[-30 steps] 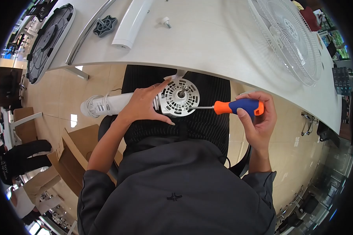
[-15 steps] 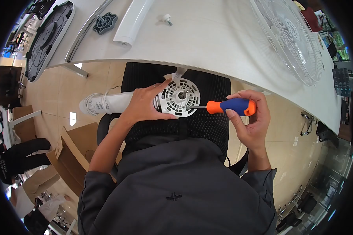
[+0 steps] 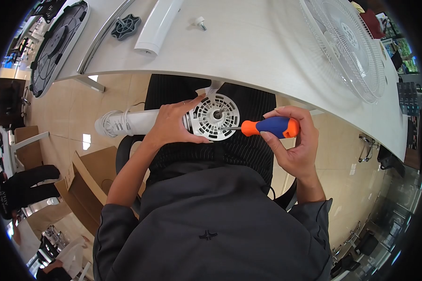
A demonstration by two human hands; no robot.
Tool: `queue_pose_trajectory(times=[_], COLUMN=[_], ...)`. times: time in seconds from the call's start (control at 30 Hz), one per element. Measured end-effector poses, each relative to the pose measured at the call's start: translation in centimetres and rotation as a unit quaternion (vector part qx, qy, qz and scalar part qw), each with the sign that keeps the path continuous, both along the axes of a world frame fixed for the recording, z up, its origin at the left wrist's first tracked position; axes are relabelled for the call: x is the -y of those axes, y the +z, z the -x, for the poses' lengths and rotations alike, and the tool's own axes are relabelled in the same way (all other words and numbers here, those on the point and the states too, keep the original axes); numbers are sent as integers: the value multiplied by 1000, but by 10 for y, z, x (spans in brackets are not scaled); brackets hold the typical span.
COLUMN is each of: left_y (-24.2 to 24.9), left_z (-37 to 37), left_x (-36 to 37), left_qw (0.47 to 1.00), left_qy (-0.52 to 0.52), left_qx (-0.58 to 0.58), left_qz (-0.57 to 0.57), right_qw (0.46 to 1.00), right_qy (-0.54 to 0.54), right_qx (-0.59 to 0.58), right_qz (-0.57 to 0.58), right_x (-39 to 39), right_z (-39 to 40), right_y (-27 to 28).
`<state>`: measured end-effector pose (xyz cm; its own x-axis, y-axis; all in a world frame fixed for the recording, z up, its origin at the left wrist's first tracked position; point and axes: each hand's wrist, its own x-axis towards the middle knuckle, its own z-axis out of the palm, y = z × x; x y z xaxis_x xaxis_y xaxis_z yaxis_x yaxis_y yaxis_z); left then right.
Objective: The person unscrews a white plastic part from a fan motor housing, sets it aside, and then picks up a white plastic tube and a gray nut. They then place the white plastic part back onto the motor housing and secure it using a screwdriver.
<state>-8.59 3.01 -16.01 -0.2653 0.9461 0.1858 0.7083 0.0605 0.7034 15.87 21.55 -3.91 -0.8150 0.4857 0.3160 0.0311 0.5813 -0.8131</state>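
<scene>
A white fan motor housing (image 3: pixel 203 122) with a round slotted face lies over my lap, its white tubular body (image 3: pixel 140 122) reaching left with a cord coiled at the end. My left hand (image 3: pixel 173 124) is wrapped around the housing just behind the slotted face. In my right hand (image 3: pixel 297 143) is a screwdriver (image 3: pixel 275 127) with an orange and blue handle, held level between thumb and fingers. Its shaft points left, and the tip touches or sits in the lower part of the slotted face; the exact contact is too small to tell.
On the white table (image 3: pixel 248 51) lie a grey star-shaped knob (image 3: pixel 125 27), a white tube (image 3: pixel 155 28), a small white screw (image 3: pixel 200 23) and a clear fan grille (image 3: pixel 349 42). A dark base (image 3: pixel 58 42) is at the left. An open cardboard box (image 3: pixel 91 175) stands on the floor.
My right hand and the screwdriver have shifted slightly left, towards the slotted face. My left hand and the housing stay in place. People at the lower left have moved.
</scene>
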Motion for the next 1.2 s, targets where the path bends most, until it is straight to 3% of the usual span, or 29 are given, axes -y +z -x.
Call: queue_pose_trajectory(times=[0.73, 0.9, 1.13, 1.2], left_y=[1, 2, 5, 3], left_z=[-1, -2, -3, -4], left_x=[2, 2, 4, 5], left_qw=[999, 1000, 1000, 1000], left_qy=[4, 7, 11, 11], left_qx=[6, 4, 0, -1], left_qz=[33, 28, 29, 17], right_qw=[997, 984, 977, 975], right_qy=[39, 61, 77, 113], right_qx=[10, 48, 37, 97], right_qz=[-66, -163, -195, -164], right_x=[6, 11, 19, 19], right_z=[15, 23, 38, 39], right_y=[6, 13, 29, 32])
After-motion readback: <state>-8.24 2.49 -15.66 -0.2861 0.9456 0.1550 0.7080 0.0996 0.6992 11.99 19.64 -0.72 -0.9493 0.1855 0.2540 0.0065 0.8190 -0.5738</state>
